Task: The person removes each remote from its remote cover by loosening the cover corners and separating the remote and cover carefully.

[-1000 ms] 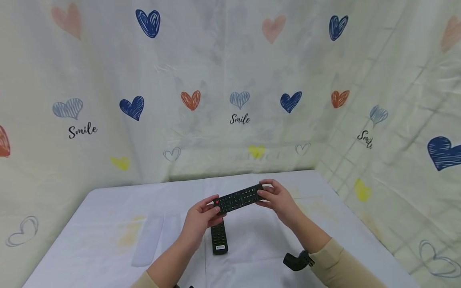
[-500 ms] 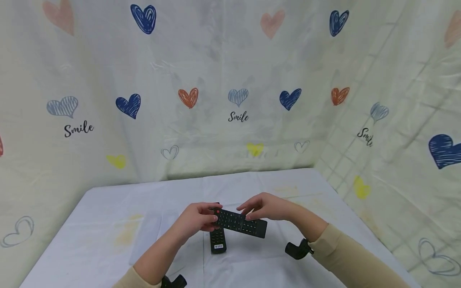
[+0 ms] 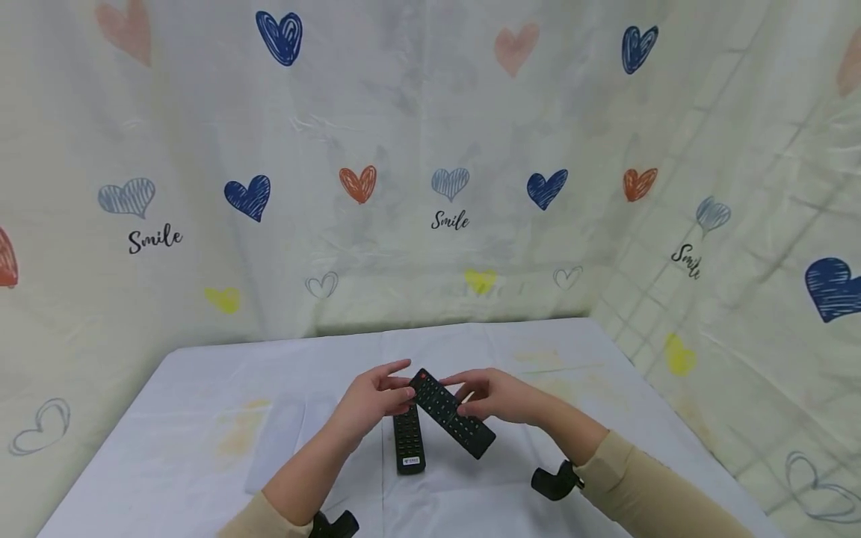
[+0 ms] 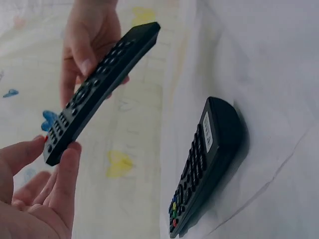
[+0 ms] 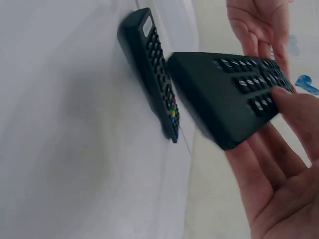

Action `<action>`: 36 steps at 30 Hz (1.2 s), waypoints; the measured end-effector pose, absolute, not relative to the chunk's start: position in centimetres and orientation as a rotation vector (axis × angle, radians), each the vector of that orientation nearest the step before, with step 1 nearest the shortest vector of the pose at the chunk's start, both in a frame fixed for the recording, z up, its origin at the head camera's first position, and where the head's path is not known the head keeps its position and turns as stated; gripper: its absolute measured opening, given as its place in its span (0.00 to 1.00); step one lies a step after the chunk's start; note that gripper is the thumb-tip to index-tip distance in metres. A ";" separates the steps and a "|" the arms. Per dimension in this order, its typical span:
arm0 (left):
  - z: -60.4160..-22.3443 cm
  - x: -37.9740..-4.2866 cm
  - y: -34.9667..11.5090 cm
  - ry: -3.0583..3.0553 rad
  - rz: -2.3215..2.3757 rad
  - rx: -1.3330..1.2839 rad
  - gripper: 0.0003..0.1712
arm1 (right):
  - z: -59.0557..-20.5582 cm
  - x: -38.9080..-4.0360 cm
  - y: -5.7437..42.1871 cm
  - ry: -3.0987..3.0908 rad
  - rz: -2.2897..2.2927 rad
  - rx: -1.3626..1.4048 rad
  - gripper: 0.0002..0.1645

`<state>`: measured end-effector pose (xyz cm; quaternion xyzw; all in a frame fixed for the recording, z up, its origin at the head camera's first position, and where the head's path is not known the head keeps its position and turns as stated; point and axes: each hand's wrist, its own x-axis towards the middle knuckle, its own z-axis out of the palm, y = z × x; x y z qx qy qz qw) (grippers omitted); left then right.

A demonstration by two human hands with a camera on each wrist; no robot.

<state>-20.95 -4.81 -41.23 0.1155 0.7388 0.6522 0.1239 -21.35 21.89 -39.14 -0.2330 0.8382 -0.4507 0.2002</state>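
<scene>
A black remote control (image 3: 449, 413) with a red button is held above the table, slanting down to the right in the head view. At its red-button end, my left hand (image 3: 370, 397) pinches it between thumb and a finger. My right hand (image 3: 503, 396) grips it farther along, thumb on the buttons and fingers behind, as the right wrist view shows. Below lies a second black remote control (image 3: 409, 442) on the white cloth, a white label at its near end. Coloured buttons on that second remote (image 4: 199, 164) show in the left wrist view; its far end is partly hidden in the head view.
A pale flat rectangular piece (image 3: 274, 441) lies on the white-covered table (image 3: 202, 388), left of the hands. Behind and to the right hangs a white curtain (image 3: 397, 254) printed with hearts. A black wrist camera (image 3: 554, 482) sits on the right wrist.
The held remote has swung from rising toward the right to slanting steeply down to the right. My right hand has moved from its far end to nearer its middle. The second remote stays put.
</scene>
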 end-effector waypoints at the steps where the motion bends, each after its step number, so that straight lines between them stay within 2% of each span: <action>1: -41.3 -21.0 -4.5 2.148 1.950 0.318 0.35 | -39.3 -21.3 21.9 2.342 -1.316 -0.612 0.30; 5: -41.7 -20.7 -2.7 2.153 2.050 0.285 0.41 | -40.2 -21.1 21.6 2.327 -1.562 -0.481 0.34; 12: -42.3 -20.6 -0.2 2.212 1.990 0.327 0.46 | -41.2 -20.8 20.9 2.257 -1.881 -0.311 0.38; 17: -42.3 -20.7 0.4 2.277 1.904 0.347 0.46 | -41.4 -20.8 20.8 2.269 -1.916 -0.228 0.37; 25: -43.7 -21.5 1.7 2.391 1.520 0.407 0.54 | -41.8 -21.0 21.7 2.312 -1.851 -0.086 0.35; 31: -45.2 -21.7 3.2 2.348 1.350 0.369 0.52 | -43.8 -21.7 22.2 2.332 -1.751 0.067 0.34; 36: -46.1 -22.1 4.1 2.335 1.302 0.330 0.45 | -45.1 -22.2 22.6 2.360 -1.654 0.131 0.33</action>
